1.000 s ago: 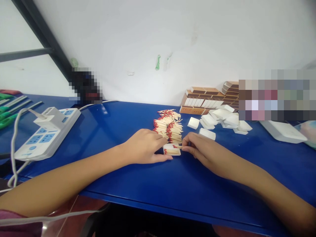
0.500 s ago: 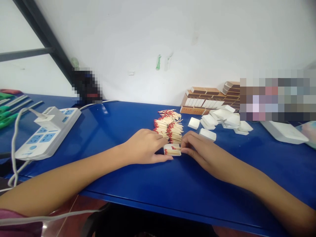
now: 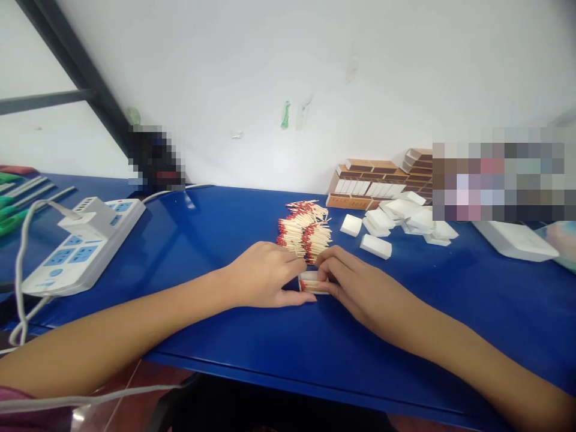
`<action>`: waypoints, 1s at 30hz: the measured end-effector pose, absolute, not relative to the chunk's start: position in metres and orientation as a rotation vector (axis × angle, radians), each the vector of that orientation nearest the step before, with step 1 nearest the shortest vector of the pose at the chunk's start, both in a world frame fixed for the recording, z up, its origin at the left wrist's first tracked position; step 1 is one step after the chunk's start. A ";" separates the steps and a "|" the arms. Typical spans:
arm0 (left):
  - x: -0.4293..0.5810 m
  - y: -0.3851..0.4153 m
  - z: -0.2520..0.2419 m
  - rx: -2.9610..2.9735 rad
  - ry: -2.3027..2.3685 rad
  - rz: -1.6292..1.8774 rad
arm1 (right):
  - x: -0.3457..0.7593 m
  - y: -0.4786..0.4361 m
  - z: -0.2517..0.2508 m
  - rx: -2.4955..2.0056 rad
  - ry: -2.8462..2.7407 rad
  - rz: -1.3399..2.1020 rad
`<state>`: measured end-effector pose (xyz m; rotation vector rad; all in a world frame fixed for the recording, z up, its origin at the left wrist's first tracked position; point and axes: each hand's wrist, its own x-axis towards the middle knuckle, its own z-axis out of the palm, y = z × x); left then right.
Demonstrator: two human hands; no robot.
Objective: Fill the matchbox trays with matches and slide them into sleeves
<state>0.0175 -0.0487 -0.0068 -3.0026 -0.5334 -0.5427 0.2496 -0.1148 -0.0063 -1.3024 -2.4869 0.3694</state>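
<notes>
Resting on the blue table point(image 3: 270, 348), the left hand point(image 3: 265, 273) is curling loosely, its fingertips pressing against the left end of a small matchbox tray point(image 3: 309, 282) while the thumb is lying flat along the tabletop. The right hand point(image 3: 348, 282) is bending its fingers over the tray's right end, so the two hands are gripping it between them, with red-tipped matches showing in the gap. The tray is sitting on the table just in front of a pile of loose matches point(image 3: 303, 231). Empty white trays point(image 3: 405, 219) are lying scattered to the right of the pile, with brown sleeves point(image 3: 382, 177) stacked behind them against the white wall point(image 3: 315, 72). A white power strip point(image 3: 85, 243) with a plugged-in adapter is lying well off to the left.
</notes>
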 end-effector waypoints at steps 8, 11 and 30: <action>0.017 -0.050 -0.007 -3.006 -0.512 -0.557 | 0.247 -0.118 0.001 -1.286 -2.517 0.328; 0.017 -0.050 -0.007 -3.003 -0.503 -0.550 | 0.249 -0.118 0.003 -1.275 -2.514 0.377; 0.017 -0.049 -0.007 -2.960 -0.457 -0.556 | 0.253 -0.117 -0.001 -1.227 -2.508 0.372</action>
